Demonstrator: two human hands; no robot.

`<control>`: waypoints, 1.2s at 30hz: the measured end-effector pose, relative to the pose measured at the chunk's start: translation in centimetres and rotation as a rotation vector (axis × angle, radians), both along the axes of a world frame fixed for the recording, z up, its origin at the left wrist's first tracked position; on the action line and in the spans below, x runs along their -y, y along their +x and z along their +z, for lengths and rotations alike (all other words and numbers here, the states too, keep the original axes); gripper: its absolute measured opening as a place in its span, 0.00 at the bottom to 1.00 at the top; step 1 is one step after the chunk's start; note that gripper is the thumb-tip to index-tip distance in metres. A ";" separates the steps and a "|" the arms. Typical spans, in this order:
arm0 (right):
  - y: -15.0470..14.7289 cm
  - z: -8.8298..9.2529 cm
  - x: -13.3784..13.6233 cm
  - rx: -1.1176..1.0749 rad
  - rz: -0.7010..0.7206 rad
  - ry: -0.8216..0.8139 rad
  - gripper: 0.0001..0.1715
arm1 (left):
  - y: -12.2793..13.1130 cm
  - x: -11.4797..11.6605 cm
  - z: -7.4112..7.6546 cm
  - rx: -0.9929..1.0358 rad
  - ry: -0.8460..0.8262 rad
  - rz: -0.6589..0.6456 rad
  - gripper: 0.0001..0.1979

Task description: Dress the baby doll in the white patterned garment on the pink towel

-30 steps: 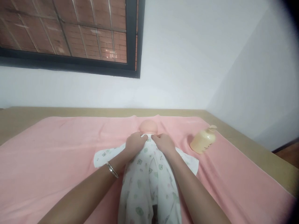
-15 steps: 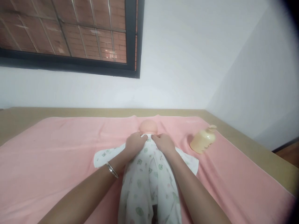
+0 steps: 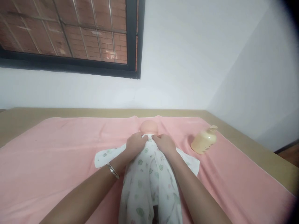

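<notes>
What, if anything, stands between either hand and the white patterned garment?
Nothing visible: the left hand and right hand both touch the garment at its upper edge. The yellow bottle sits off to the right on the pink cloth.

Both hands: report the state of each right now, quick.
Left hand: closed, holding the garment at its far edge.
Right hand: closed, holding the garment at its far edge.

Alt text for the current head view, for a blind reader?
Left hand and right hand hold a white printed fabric garment at its neckline, next to a round pink head. A yellow bottle sits to the right on a pink cloth.
</notes>
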State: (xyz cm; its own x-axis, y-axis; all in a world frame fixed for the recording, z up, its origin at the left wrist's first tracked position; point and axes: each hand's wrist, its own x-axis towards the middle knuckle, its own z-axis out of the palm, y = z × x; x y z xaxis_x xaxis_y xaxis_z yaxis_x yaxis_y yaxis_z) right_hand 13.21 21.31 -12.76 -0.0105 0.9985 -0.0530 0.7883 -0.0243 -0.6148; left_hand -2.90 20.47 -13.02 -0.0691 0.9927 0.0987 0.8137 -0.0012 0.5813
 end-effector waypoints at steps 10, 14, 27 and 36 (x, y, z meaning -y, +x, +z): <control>-0.2 0.3 0.2 0.015 -0.013 -0.021 0.27 | 0.2 0.4 0.7 -0.009 -0.022 0.000 0.18; -0.3 0.4 0.3 0.039 -0.016 -0.012 0.28 | 0.2 0.4 0.6 -0.003 -0.035 0.000 0.18; -0.3 0.2 0.2 0.032 -0.010 -0.010 0.30 | 0.1 0.2 0.4 -0.026 -0.019 -0.007 0.18; -0.3 0.1 0.1 0.040 -0.014 0.026 0.30 | 0.0 0.1 0.0 -0.011 0.005 -0.008 0.19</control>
State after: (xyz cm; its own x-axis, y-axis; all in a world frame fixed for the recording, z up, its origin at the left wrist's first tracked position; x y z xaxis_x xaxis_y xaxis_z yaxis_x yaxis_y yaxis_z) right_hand 12.95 21.21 -12.67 0.0050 0.9996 -0.0271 0.8122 -0.0199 -0.5831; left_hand -2.87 20.38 -13.01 -0.0605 0.9927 0.1048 0.8201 -0.0104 0.5722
